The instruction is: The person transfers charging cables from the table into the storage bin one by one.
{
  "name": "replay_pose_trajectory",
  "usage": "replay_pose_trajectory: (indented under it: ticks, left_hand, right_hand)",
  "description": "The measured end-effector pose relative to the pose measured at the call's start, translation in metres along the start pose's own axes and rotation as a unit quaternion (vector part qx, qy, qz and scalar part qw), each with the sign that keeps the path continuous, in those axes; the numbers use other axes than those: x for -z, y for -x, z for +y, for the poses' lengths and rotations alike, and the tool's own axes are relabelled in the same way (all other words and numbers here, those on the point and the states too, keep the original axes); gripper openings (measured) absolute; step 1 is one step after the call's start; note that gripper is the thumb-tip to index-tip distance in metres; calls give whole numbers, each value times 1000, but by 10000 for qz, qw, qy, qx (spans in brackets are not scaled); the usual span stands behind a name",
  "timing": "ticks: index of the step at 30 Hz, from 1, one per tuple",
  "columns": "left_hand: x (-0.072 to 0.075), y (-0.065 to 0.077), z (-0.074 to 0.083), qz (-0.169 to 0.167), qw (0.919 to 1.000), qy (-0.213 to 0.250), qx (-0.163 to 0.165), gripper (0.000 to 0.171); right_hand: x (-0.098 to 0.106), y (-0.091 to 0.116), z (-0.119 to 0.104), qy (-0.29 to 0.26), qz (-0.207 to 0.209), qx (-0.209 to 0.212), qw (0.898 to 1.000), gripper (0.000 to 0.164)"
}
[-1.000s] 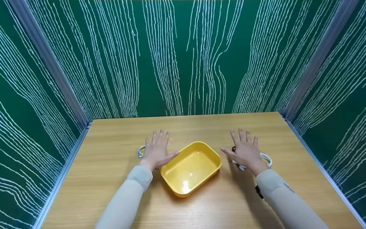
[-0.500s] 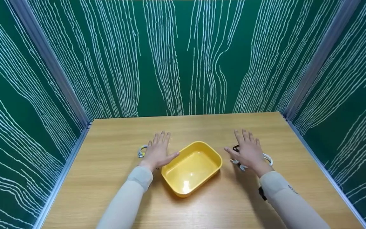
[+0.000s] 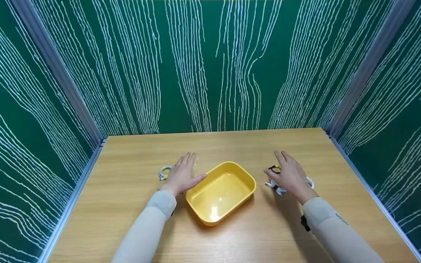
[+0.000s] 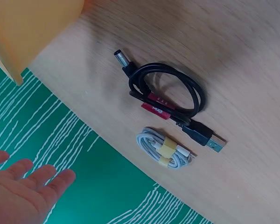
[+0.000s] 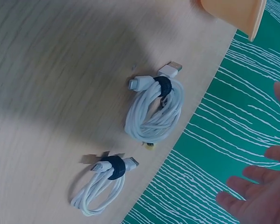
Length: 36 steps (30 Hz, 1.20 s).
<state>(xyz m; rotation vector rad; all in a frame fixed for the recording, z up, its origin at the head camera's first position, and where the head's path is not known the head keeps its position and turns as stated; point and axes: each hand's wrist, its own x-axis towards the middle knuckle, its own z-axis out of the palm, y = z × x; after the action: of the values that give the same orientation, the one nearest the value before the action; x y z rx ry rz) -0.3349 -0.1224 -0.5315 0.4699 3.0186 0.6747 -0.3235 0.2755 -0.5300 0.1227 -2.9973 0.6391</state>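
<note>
My left hand (image 3: 182,176) hovers left of a yellow plastic box (image 3: 222,191), fingers extended, its thumb by the rim; whether it touches cannot be told. Under it, in the left wrist view, lie a coiled black USB cable (image 4: 198,131) with a red tie and a pale coiled cable (image 4: 144,140) with a yellow tie. My right hand (image 3: 291,176) holds nothing over the table's right side, fingers slightly bent. Beneath, in the right wrist view, are a larger white cable coil (image 5: 139,114) and a smaller white cable coil (image 5: 91,192), both with black straps.
A dark coil with a yellow bit (image 3: 274,168) lies near my right fingertips. The wooden table (image 3: 217,146) is bordered by green panels (image 3: 210,73) with white wavy lines at the back and both sides. Metal posts (image 3: 371,65) stand at the corners.
My right hand has drifted rightward, away from the box, and its spread fingers have drawn closer together. The left hand's fingers have also closed up slightly. The box has stayed about where it was.
</note>
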Motion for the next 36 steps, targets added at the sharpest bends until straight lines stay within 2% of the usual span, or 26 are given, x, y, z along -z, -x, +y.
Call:
replay_pose_trajectory:
  ticks: [6, 15, 27, 36]
  left_hand:
    - [3, 0, 3, -23, 10000, -56, -13, 93]
    - [-2, 0, 1, -103, 9999, -14, -9, 92]
    - [-10, 1, -2, -157, 9998, 130, 15, 90]
    - [-12, 2, -2, -260, 9994, 220, 38, 87]
  right_hand:
    - [3, -1, 3, -113, -16, -148, 9998, 92]
    - [3, 1, 7, -104, 39, -134, 9998, 87]
    - [-7, 7, 13, -374, 98, -217, 9990, 83]
    - [-12, 13, 20, -374, 87, -181, 9991, 78]
